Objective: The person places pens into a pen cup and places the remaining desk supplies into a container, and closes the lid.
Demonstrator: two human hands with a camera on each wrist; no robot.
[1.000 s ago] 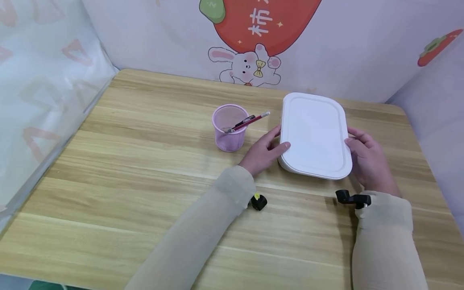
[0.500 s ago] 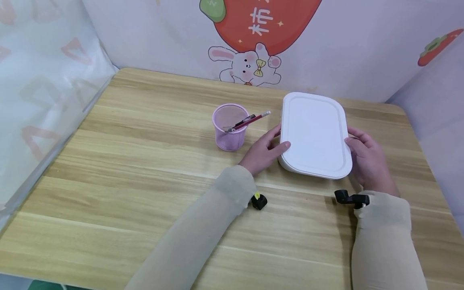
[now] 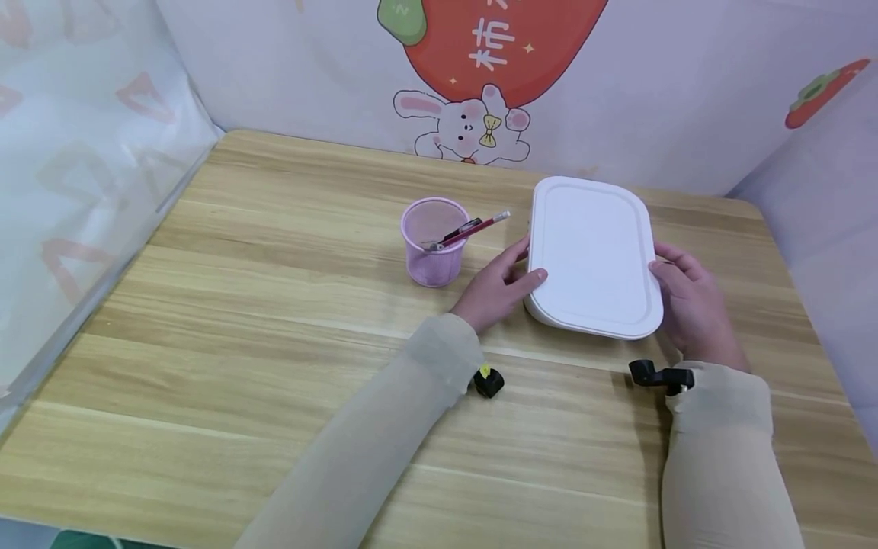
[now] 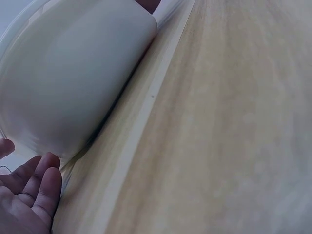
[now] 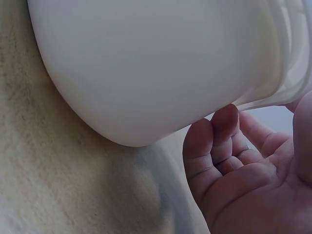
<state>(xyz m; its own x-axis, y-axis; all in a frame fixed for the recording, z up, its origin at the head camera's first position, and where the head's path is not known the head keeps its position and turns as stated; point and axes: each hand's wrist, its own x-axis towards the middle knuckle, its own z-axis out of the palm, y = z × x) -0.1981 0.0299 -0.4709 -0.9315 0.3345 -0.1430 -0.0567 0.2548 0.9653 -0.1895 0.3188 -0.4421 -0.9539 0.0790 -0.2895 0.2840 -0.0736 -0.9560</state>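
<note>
A white lidded storage box [image 3: 593, 255] sits toward the back right of the table, its lid on. The left hand [image 3: 497, 290] holds the box's left side, thumb over the lid's edge and the other fingers lower down along the wall. On the opposite side, the right hand [image 3: 689, 301] grips it with the thumb at the lid's rim. In the left wrist view, curled fingers [image 4: 46, 183] touch the box's smooth wall [image 4: 73, 73] near a corner. The right wrist view has bent fingertips [image 5: 214, 129] under the rim, against the wall [image 5: 146, 63].
Left of the box stands a pink mesh pen cup [image 3: 434, 263] with a red pencil [image 3: 476, 229] and a black pen [image 3: 463, 228] leaning out toward the box. Black wrist mounts [image 3: 488, 381] show by both sleeves. A printed wall cover [image 3: 274, 76] borders the wooden table [image 3: 240, 343].
</note>
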